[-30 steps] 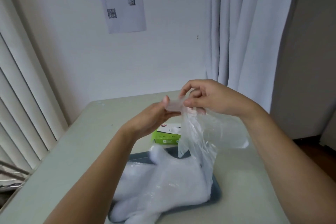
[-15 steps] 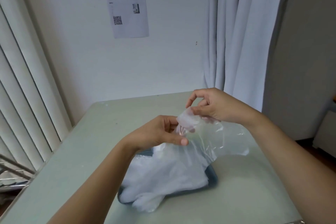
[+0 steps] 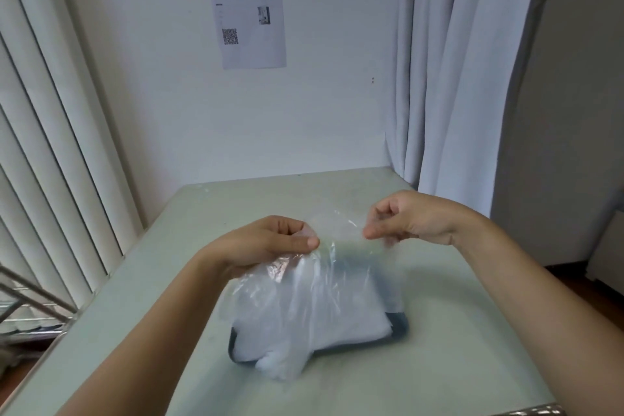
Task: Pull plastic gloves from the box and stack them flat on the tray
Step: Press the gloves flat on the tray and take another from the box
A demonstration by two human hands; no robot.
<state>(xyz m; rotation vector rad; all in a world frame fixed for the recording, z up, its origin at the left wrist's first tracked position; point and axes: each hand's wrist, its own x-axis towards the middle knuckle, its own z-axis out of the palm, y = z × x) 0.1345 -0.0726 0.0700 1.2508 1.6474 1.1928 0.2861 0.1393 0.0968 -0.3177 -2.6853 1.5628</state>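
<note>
I saw the left hand point(image 3: 270, 241) and right hand point(image 3: 410, 221) each pinching the clear thin plastic glove point(image 3: 341, 241), stretched between them. It hung over the white glove pile point(image 3: 351, 317) on the dark rectangular tray point(image 3: 401, 328).

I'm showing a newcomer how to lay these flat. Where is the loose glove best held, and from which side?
Take the glove by its top edge, a pinch grip at each end, from above, as the left hand and right hand do. It is thin limp film hanging over the stack on the tray; a spread top edge likely keeps it flat.
</note>
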